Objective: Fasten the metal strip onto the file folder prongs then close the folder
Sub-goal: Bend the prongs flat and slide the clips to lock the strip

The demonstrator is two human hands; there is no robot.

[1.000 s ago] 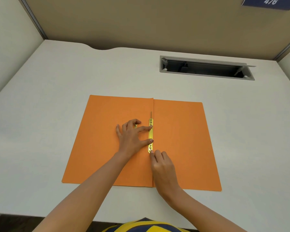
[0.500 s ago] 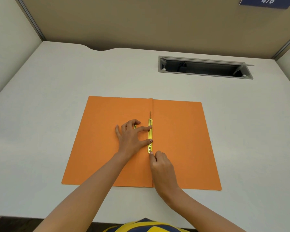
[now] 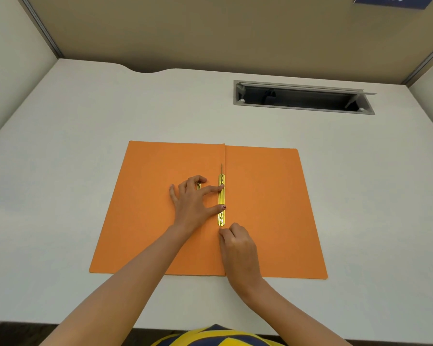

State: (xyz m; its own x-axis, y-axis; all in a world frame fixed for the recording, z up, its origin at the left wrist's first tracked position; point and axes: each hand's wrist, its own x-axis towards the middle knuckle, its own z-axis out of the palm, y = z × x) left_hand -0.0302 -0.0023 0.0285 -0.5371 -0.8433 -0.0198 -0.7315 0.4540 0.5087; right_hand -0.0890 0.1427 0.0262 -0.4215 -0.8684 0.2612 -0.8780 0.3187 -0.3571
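File folder (image 3: 265,208) of matt orange card, smooth and uncreased apart from its centre fold; metal strip (image 3: 221,199) of glossy brass-coloured metal, reflective along its length; bench (image 3: 85,151) of matt off-white laminate, smooth; cable slot frame (image 3: 303,107) of matt grey plastic or metal, undetermined.

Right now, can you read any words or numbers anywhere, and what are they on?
"476", only partly: white digits on the blue sign on the back partition, cut off by the picture's top edge, so not sure.
The orange file folder, the metal strip and the desk carry no text.
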